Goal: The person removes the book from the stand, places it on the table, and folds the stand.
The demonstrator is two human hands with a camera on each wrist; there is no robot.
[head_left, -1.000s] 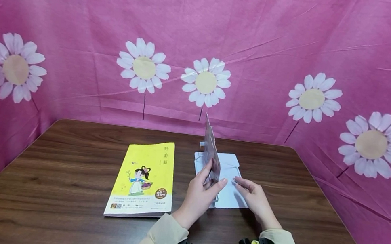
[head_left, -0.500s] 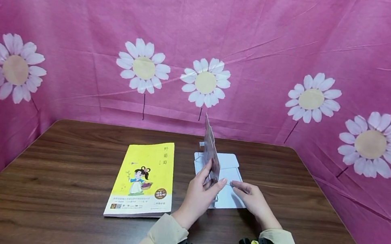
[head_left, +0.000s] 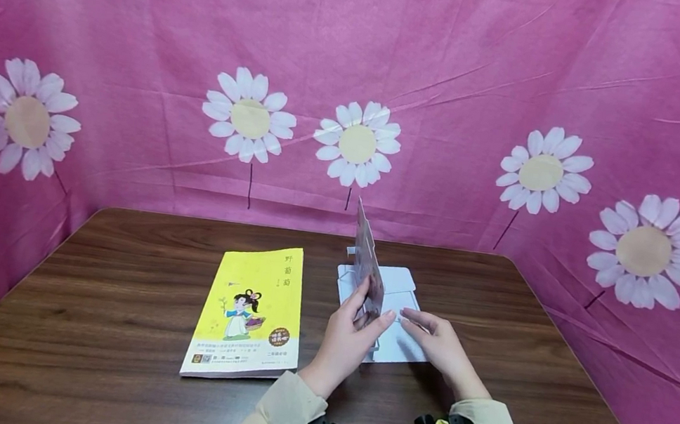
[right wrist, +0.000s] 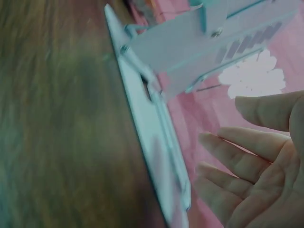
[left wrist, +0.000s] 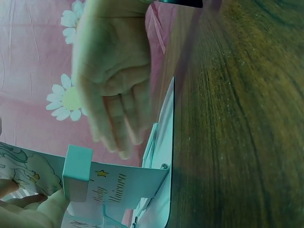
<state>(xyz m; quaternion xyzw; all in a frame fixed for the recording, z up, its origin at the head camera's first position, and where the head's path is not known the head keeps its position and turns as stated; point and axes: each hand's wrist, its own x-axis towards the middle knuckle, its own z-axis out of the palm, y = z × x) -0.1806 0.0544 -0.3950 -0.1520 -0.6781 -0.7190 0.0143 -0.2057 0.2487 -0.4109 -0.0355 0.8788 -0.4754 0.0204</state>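
A pale metal book stand stands at the middle right of the table in the head view. Its hinged panel (head_left: 365, 265) is raised almost upright above the flat base plate (head_left: 393, 346). My left hand (head_left: 339, 343) grips the panel's near edge, thumb on the right face and fingers on the left. The left wrist view shows a unicorn print and lettering on the panel (left wrist: 123, 185), with a pale block (left wrist: 77, 166) at its edge. My right hand (head_left: 444, 348) hovers by the base plate's right side; its fingers are extended and hold nothing in the right wrist view.
A yellow book (head_left: 252, 307) with a cartoon girl on its cover lies flat left of the stand. The brown wooden table (head_left: 113, 297) ends at a pink cloth (head_left: 461, 57) printed with white daisies. Wire struts (right wrist: 173, 137) lie along the stand's base.
My right fingers moved left over the base plate from their place a second ago, then spread and lifted slightly. My left hand and the raised panel stay where they were.
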